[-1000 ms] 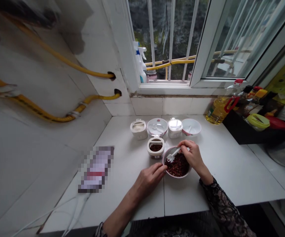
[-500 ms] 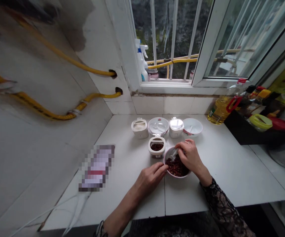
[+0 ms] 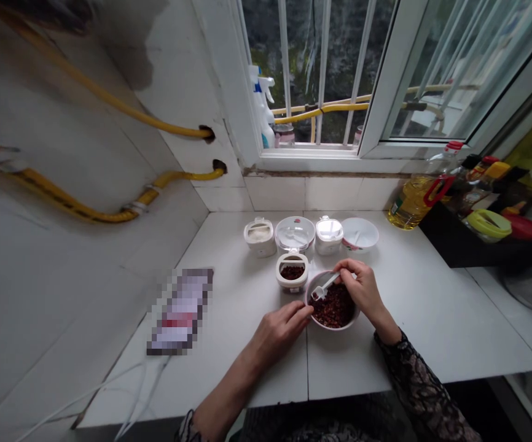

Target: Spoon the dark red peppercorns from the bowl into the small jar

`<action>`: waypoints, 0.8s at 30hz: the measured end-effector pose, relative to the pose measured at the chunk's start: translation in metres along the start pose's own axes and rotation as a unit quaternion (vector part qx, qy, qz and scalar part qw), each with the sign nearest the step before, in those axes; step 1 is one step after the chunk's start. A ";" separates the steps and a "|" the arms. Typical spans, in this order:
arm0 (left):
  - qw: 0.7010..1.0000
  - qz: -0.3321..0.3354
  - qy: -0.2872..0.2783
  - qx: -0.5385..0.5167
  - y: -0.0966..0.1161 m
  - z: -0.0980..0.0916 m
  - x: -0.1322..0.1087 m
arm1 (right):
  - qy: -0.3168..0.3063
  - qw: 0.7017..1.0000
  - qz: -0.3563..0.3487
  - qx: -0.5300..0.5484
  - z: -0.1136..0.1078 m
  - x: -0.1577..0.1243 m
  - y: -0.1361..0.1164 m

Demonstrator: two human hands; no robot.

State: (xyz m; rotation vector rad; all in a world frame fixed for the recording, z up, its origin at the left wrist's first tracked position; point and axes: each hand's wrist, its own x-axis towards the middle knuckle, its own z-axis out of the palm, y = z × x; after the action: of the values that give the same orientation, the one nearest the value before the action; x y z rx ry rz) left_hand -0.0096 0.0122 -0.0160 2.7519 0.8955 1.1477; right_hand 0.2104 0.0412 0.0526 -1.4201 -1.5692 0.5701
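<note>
A bowl (image 3: 333, 329) of dark red flakes, which look like dried chili (image 3: 337, 306), stands on the white counter. My left hand (image 3: 281, 326) grips its left rim between thumb and fingers. In my right hand (image 3: 360, 286), pinched by the handle, is a small white spoon (image 3: 325, 286); its scoop end rests at the flakes on the bowl's left side. Just behind and left of the bowl stands a seasoning jar (image 3: 292, 283) with its clear lid raised and similar dark flakes inside.
Along the back are a jar of pale contents (image 3: 260, 238), a clear-lidded bowl (image 3: 295, 233), a second jar (image 3: 329, 236) and a white bowl (image 3: 360, 235). An oil bottle (image 3: 411, 199) and a black rack (image 3: 454, 242) stand right. A blurred-out flat object (image 3: 180, 313) with cables lies left.
My right hand has drawn back slightly to the right and up, so more of the white spoon shows. My left hand stays on the bowl's rim.
</note>
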 end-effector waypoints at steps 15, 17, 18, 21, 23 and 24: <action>1.000 0.001 0.005 0.001 0.001 -0.002 0.003 | 0.018 0.993 -0.067 -0.093 0.003 -0.002 0.003; 1.000 0.001 0.006 0.004 0.002 -0.002 0.004 | 0.016 0.992 -0.074 -0.099 0.003 -0.002 0.002; 1.000 0.001 0.004 0.004 0.002 -0.002 0.004 | 0.015 0.992 -0.077 -0.101 0.003 -0.002 0.002; 1.000 0.002 0.001 0.004 0.001 -0.002 0.004 | 0.010 0.993 -0.072 -0.093 0.004 -0.002 0.003; 1.000 0.005 0.004 0.004 0.001 -0.001 0.003 | 0.011 0.995 -0.057 -0.079 0.004 -0.002 0.003; 1.000 0.008 0.005 0.004 0.001 -0.001 0.003 | 0.012 0.996 -0.047 -0.069 0.004 -0.001 0.003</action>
State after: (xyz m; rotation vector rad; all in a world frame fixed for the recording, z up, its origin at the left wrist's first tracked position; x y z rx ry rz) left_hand -0.0084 0.0131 -0.0126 2.7663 0.8838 1.1645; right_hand 0.2088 0.0415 0.0478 -1.4410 -1.6730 0.3936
